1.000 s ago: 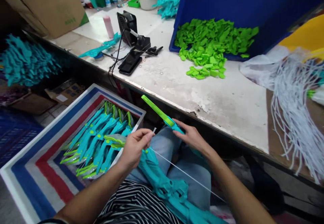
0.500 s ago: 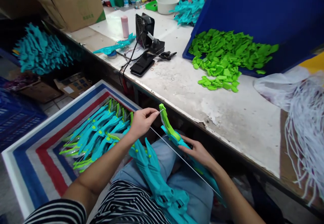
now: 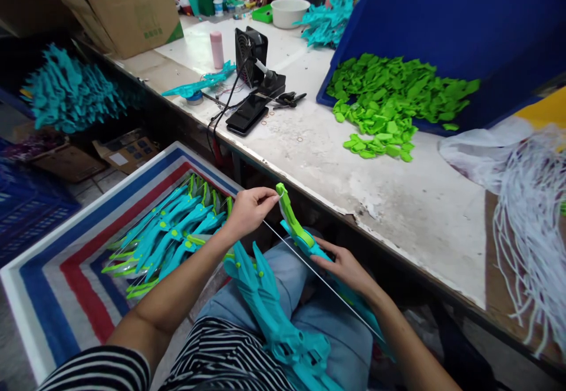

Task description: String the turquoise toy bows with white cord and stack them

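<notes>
A turquoise toy bow with a lime-green tip piece [image 3: 289, 213] lies slanted over my lap. My right hand [image 3: 340, 266] is closed around its turquoise part, just below the green piece. At the green tip, my left hand [image 3: 253, 209] pinches the end of a white elastic cord [image 3: 305, 262] between thumb and fingers. The cord runs taut along the bow, down past my right forearm. Another turquoise plastic bow part [image 3: 260, 296] rests across my thighs. To my left, a striped-lined tray [image 3: 84, 288] holds several strung turquoise and green bows [image 3: 172, 226].
The worktable [image 3: 309, 161] carries a small black fan [image 3: 251, 55], a phone [image 3: 247, 114] and a pink bottle [image 3: 216, 50]. A blue bin [image 3: 411, 13] spills green pieces [image 3: 389, 96]. White cords [image 3: 526, 220] hang over the right edge. A cardboard box [image 3: 128, 7] stands at the back left; people sit beyond.
Both hands keep nearly the same hold. The left fingers have shifted very slightly at the green tip with the cord; the whole view has moved a little.
</notes>
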Tool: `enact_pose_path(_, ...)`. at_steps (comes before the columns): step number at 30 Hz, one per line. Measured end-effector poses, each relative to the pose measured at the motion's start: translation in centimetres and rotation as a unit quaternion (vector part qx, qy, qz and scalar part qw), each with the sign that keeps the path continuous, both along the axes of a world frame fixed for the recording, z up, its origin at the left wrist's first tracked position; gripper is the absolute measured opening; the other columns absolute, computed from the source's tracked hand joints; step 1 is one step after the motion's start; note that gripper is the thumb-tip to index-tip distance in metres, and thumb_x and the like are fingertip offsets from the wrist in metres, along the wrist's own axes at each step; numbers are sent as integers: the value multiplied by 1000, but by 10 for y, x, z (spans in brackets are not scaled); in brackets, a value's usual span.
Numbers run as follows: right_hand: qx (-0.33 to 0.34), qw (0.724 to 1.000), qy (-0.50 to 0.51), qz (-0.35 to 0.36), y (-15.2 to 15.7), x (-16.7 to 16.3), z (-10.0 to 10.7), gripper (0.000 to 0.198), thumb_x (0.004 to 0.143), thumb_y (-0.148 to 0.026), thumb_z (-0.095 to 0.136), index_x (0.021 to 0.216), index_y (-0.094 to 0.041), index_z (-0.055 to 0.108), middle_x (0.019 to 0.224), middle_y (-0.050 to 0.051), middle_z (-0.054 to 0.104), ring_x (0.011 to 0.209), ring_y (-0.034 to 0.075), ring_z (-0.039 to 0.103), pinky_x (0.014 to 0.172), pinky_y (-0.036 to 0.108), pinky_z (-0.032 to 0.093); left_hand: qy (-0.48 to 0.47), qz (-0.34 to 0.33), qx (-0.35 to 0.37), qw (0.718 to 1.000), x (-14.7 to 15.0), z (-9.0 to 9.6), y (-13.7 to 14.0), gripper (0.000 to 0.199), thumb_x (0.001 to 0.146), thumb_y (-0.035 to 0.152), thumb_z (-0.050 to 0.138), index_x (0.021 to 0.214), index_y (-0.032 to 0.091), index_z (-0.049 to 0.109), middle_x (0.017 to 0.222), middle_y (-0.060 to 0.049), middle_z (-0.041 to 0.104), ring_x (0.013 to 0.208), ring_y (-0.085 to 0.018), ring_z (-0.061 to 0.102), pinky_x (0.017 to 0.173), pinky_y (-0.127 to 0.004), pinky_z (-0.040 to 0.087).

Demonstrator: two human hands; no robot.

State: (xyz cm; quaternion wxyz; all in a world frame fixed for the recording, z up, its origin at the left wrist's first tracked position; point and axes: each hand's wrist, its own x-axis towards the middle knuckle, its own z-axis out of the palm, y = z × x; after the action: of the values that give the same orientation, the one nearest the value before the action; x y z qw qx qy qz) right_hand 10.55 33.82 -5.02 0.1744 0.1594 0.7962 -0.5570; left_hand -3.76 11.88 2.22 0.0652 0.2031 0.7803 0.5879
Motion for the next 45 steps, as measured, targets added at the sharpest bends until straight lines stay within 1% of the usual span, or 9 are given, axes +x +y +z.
enact_pose_path(4,12,1000,10,9,1,1,-2,65,72,-44,65,130,-17,57,93,4,69,51,10,49,45,22,42,17,-11,-14,1000,-3,1,-4,15,79,20,58,77,15,72,74,-1,71,68,-14,62,65,-22,45)
enact_pose_path(10,8,1000,22,10,2,2,-6,62,73,-43,65,130,-19,57,99,5,69,52,10,50,47,23,45,29,-24,-44,998,-4,3,-8,13,78,18,59,76,16,72,72,-1,70,67,-14,61,63,-22,44)
enact_pose_path(26,24,999,22,18,2,2,-5,64,74,-46,64,131,-18,56,90,3,69,49,10,48,43,22,41,21,-56,-45,997,-7,10,-9,15,79,20,56,74,15,69,65,1,65,63,-12,56,59,-21,39)
enact_pose_path(31,35,997,57,23,1,1,-1,60,73,-45,65,126,-18,60,106,5,69,78,21,63,62,27,52,18,-66,-41,997,-9,13,-9,16,79,23,56,75,15,69,64,1,63,60,-11,54,58,-21,38)
enact_pose_path(36,32,999,22,29,2,1,-3,65,75,-46,62,133,-16,54,107,5,69,64,17,61,52,27,49,12,-74,-43,996,-10,13,-10,15,79,23,56,75,15,68,62,1,61,60,-12,53,57,-21,38)
enact_pose_path(38,32,998,33,34,2,1,-3,63,76,-45,63,132,-17,55,108,4,69,70,19,63,58,28,52,13,-58,-39,997,-10,11,-9,14,79,23,56,73,15,67,62,1,61,60,-11,53,57,-22,37)
enact_pose_path(41,48,996,66,46,2,1,-5,60,77,-44,61,131,-18,57,114,5,67,91,25,64,76,32,54,-1,-39,2,999,-10,7,-3,11,77,24,59,76,14,64,58,3,56,55,-9,48,54,-21,36)
enact_pose_path(43,80,991,91,60,2,3,-8,57,79,-45,59,130,-18,57,116,6,66,101,27,62,87,35,51,-38,-45,52,997,-10,5,1,17,75,24,61,89,14,62,53,6,52,50,-8,45,51,-20,34)
enact_pose_path(45,142,980,118,75,2,7,-12,53,82,-45,57,128,-20,59,111,8,67,100,26,63,87,37,51,-83,-67,88,990,-11,3,4,28,74,26,64,98,13,59,51,8,50,47,-8,45,49,-20,34)
